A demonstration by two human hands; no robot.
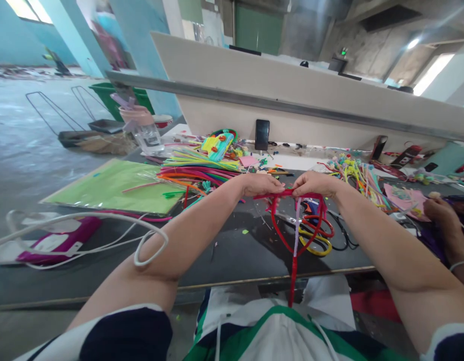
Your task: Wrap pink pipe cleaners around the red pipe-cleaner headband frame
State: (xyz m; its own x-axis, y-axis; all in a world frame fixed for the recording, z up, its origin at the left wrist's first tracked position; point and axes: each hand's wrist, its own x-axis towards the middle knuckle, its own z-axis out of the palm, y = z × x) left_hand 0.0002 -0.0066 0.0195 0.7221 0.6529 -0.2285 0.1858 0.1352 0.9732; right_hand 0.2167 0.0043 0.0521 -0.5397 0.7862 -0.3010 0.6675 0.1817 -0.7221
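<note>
A red pipe-cleaner piece (294,273) with loops and a pale lilac strand hangs over the dark table's front edge. My left hand (262,184) pinches the left part of its top bar. Close beside it, my right hand (313,183) has its fingers closed on the same bar, a little to the right. Behind the hanging loops lie scissors with yellow handles (317,246) and another pair with red handles (325,225). Bundles of coloured pipe cleaners (201,173) spread out beyond my left forearm.
A green sheet in plastic (115,185), a purple packet (68,240) and white cables are at left. Behind stand a pink-lidded cup (145,130) and a phone (262,134) against the partition (224,108). Another person's hand (442,215) shows at far right near more pipe cleaners (361,180).
</note>
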